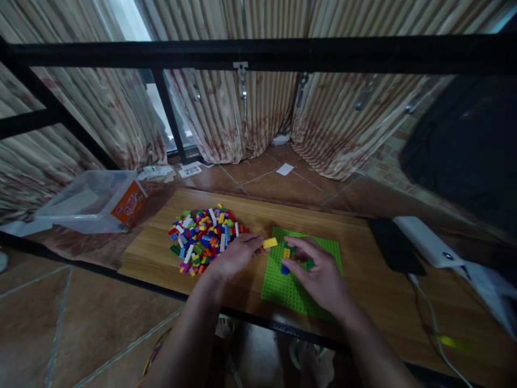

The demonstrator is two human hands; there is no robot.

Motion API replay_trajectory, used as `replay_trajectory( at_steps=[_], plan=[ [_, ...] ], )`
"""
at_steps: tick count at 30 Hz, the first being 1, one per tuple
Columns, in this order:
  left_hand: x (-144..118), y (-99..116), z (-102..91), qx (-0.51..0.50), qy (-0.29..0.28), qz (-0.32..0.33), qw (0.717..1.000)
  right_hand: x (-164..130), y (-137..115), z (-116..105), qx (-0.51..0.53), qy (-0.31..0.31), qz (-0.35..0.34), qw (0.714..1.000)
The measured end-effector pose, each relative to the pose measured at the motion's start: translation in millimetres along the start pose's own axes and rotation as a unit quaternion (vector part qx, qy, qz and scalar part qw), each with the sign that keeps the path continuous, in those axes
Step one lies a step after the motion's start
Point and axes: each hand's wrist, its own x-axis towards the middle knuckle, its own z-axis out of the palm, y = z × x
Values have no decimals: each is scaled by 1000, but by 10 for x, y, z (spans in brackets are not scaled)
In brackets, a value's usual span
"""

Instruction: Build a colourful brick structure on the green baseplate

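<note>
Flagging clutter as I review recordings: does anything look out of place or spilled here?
Mildly: a white paper lies by itself on the tiled floor beyond the wooden table, perhaps dropped. The loose toy bricks look heaped rather than spilled, and I see no damage.

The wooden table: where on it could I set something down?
The wooden table is bare between the green baseplate and the black phone, and at its left end, beyond the brick pile. It is crowded between pile and baseplate, where the left hand holds a yellow brick, and over the baseplate, where the right hand is.
</note>
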Motion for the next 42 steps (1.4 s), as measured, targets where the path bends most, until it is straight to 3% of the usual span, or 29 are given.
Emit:
replay_trajectory(
  at_steps=[4,9,18,24,28,33,42],
  plan=[
    [50,-30,240,12,-69,24,997,-21,7,-52,-25,-29,-5,999],
    [79,-76,386,38,-106,40,993,-53,131,-170,-53,-36,8,998],
    [130,-151,288,173,-82,63,979,-209,404,-522,-148,-101,112,977],
    [102,-119,324,217,-97,63,969,-229,491,-703,-157,-59,153,974],
    [110,-113,348,240,-92,74,964,-227,534,-783,-147,-48,145,977],
    [117,-109,350,258,-82,78,960,-227,503,-717,-130,-65,146,979],
    [135,-161,349,266,-84,85,956,-244,254,-238,-135,-158,129,970]
  ],
)
